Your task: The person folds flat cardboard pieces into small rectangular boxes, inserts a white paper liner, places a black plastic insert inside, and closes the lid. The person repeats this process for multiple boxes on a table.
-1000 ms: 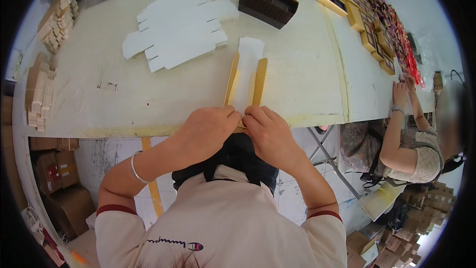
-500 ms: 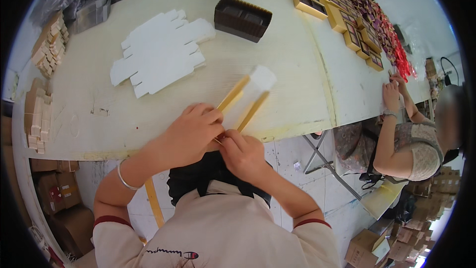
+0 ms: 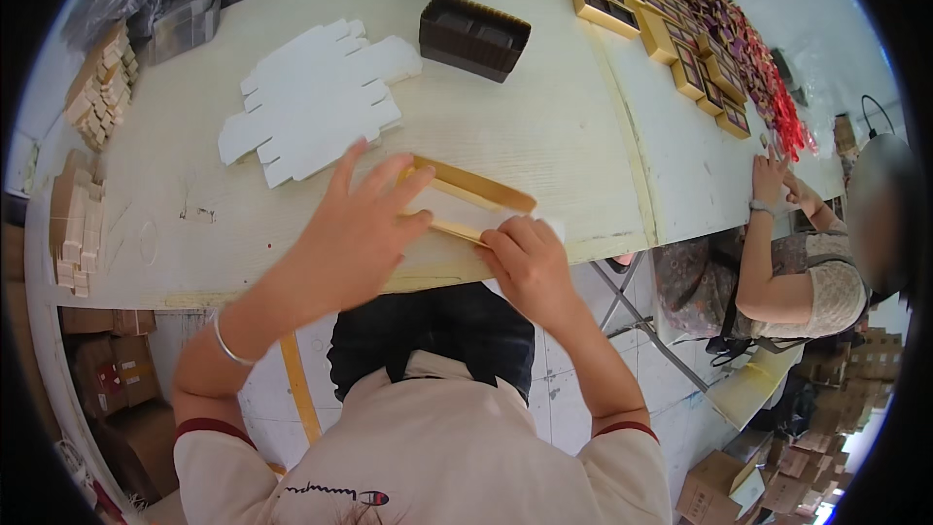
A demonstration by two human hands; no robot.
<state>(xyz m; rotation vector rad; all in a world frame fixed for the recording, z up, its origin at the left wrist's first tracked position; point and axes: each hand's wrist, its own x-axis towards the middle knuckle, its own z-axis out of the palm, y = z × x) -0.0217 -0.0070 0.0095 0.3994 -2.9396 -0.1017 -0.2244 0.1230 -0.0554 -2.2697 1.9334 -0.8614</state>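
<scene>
Two hands: both work one flat gold-edged card piece (image 3: pixel 465 196) at the near edge of the pale table (image 3: pixel 544 126).
Card piece: it lies almost flat and slanted, its long gold strips running from upper left to lower right; a second ago those strips pointed straight away from the person, so it has been turned and laid down.
Left hand (image 3: pixel 355 224): fingers spread wide, palm pressing down on the left end of the piece.
Right hand (image 3: pixel 525 258): curled, fingertips pinching the white flap at the lower right end, just over the table's edge.
Meaning: the folding seems to have moved on to a crease on another side.
Nearby: a fan of white die-cut blanks (image 3: pixel 311 102) lies beyond the left hand, well apart.
Further back: dark brown trays (image 3: pixel 474 37) and rows of small gold boxes (image 3: pixel 661 34).
Left edge: stacks of tan cardboard bits (image 3: pixel 97 87).
Right side: another person's hands (image 3: pixel 773 180) rest at the table's far corner.
</scene>
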